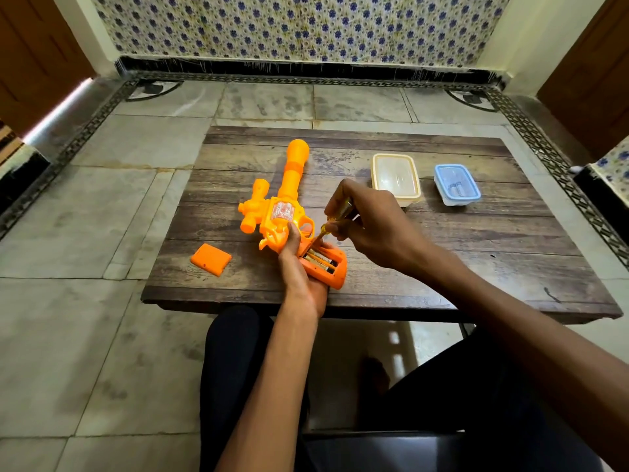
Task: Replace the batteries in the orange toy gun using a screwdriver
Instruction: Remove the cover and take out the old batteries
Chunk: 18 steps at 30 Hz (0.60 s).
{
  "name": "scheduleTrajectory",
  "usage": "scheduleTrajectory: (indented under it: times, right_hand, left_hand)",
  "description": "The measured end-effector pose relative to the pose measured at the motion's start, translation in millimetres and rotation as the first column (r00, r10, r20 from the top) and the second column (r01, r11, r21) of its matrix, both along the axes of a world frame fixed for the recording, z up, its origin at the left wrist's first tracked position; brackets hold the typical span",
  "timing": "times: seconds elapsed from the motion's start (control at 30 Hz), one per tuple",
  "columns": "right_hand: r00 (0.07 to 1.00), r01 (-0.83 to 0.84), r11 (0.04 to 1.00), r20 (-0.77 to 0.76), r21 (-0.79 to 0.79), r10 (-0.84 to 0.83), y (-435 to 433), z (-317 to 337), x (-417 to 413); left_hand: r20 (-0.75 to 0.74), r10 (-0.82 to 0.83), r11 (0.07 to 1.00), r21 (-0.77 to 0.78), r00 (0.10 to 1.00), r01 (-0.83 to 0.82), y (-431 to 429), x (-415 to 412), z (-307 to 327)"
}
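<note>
Head cam: right hand [371,223] is clamping the screwdriver [343,208], tip angling down-left onto batteries [318,258] lying lengthwise in the toy gun [289,185], left hand [299,270] squeezing its grip.

The right grip [369,219] covered most of the screwdriver [323,229], and its tip was too small to trace near the batteries [318,258], whose number was unclear. The left grip [293,264] hid part of the toy gun's [292,172] handle. The blue box's [457,185] contents, right of centre, were blurred. Both forearms were cut off toward the lower edge.
</note>
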State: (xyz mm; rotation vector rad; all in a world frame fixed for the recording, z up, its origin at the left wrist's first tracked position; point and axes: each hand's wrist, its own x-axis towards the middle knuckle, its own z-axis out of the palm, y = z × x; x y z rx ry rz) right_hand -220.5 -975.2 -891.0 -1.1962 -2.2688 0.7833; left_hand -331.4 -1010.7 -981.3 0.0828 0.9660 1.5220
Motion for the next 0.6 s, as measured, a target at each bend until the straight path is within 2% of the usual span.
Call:
scheduleTrajectory:
  times: [0.13, 0.33, 0.43, 0.6]
  right_hand:
    - [0.998, -0.016, 0.998, 0.06, 0.054, 0.013, -5.7, -6.7, 0.1]
    - [0.999, 0.048, 0.999, 0.007, -0.007, -0.048, 3.6, -10.6, -3.9]
    - [0.999, 0.0, 0.999, 0.05, -0.032, 0.001, 18.1, -8.6, -11.0]
    - [0.977, -0.114, 0.993, 0.181, 0.012, 0.11, 39.7, 3.7, -37.5]
  left_hand:
    - [0.064, -0.005, 1.0, 0.005, 0.998, 0.005, 0.2, -1.2, -0.2]
    - [0.073, -0.005, 1.0, 0.024, 0.997, 0.003, 2.0, -0.9, -4.4]
    - [0.046, -0.014, 1.0, 0.004, 0.999, 0.014, 2.7, -0.6, -5.5]
    - [0.055, -0.011, 0.999, -0.04, 0.998, 0.014, 1.7, 0.4, -0.1]
